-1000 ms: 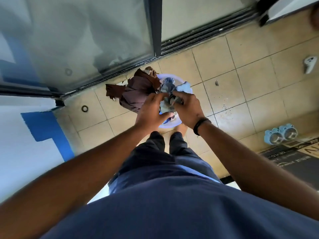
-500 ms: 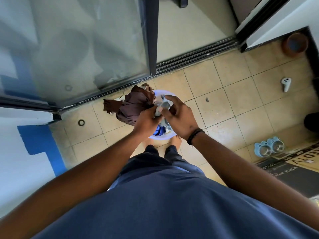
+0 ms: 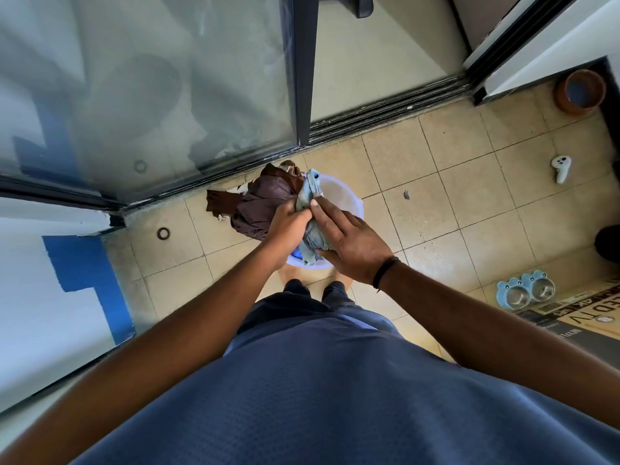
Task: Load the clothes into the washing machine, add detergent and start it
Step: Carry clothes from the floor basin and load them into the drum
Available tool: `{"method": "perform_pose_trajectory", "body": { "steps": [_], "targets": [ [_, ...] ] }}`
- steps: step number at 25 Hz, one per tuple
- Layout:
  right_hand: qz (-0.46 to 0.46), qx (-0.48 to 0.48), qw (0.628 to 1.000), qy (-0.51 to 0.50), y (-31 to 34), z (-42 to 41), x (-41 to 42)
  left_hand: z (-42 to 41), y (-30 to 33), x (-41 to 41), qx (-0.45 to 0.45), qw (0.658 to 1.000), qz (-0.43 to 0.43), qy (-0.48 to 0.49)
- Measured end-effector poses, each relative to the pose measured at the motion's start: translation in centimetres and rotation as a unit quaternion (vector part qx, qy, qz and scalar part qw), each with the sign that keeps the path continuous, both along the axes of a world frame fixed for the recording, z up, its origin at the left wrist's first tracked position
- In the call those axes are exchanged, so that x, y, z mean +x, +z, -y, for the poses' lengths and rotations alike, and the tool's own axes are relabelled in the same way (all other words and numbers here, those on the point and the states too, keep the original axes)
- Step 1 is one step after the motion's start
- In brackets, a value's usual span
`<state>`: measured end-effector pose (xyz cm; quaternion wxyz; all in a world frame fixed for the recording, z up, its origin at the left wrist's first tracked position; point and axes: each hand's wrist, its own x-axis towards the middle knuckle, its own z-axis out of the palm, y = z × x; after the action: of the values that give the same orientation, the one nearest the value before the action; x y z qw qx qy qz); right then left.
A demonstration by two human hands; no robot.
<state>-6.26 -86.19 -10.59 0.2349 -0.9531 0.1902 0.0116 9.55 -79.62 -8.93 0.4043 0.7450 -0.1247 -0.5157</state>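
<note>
Your two hands held clothes above a pale tub on a tiled floor, seen from your head looking down.

Your left hand (image 3: 288, 220) had its grip closed tight around a bunched brown garment (image 3: 260, 208) and the upper part of a light blue denim piece (image 3: 310, 193). Your right hand (image 3: 349, 245), with a dark band at the wrist, lay over the denim's lower part, fingers mostly straight and the thumb tucked beneath the cloth. The clothes hung over the tub (image 3: 339, 196), which stood just in front of your feet beside a glass sliding door (image 3: 151, 88). Well off to the right sat a white controller (image 3: 561, 167), a twin pet bowl (image 3: 526, 292) and a brown pot (image 3: 580, 90).
</note>
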Motion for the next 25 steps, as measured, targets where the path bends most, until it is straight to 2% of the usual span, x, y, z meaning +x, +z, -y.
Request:
{"method": "perform_pose_trajectory", "body": {
  "steps": [3,5,7,9,11,13,18,20,25],
  "targets": [
    [-0.001,0.093,0.994,-0.062,0.6,0.4,1.1,-1.1,-0.4,0.4,-0.015,1.0,-0.016,0.011],
    [0.02,0.16,0.971,-0.175,0.6,0.8,1.5,-2.4,-0.8,0.6,-0.034,0.995,0.047,-0.078],
    [0.032,0.225,0.922,-0.314,0.7,1.6,1.9,-3.6,-0.8,0.9,-0.067,0.962,0.176,-0.196],
    [0.02,0.29,0.861,-0.418,0.9,2.5,2.4,-4.3,-1.0,0.8,-0.117,0.905,0.307,-0.269],
    [-0.006,0.321,0.834,-0.45,1.1,3.2,2.8,-4.4,-1.0,0.2,-0.132,0.869,0.374,-0.295],
    [-0.02,0.361,0.807,-0.468,1.3,3.6,3.3,-4.2,-1.3,-0.4,-0.132,0.856,0.402,-0.297],
    [0.034,0.497,0.65,-0.574,1.5,3.3,4.2,-2.8,-0.7,-1.1,-0.093,0.855,0.419,-0.291],
    [0.041,0.516,0.629,-0.579,1.7,2.9,4.1,-2.2,-0.2,-0.6,-0.086,0.865,0.406,-0.282],
    [0.052,0.581,0.62,-0.524,2.7,2.5,2.9,-2.2,-0.2,0.8,-0.079,0.917,0.297,-0.253]
  ]
}}
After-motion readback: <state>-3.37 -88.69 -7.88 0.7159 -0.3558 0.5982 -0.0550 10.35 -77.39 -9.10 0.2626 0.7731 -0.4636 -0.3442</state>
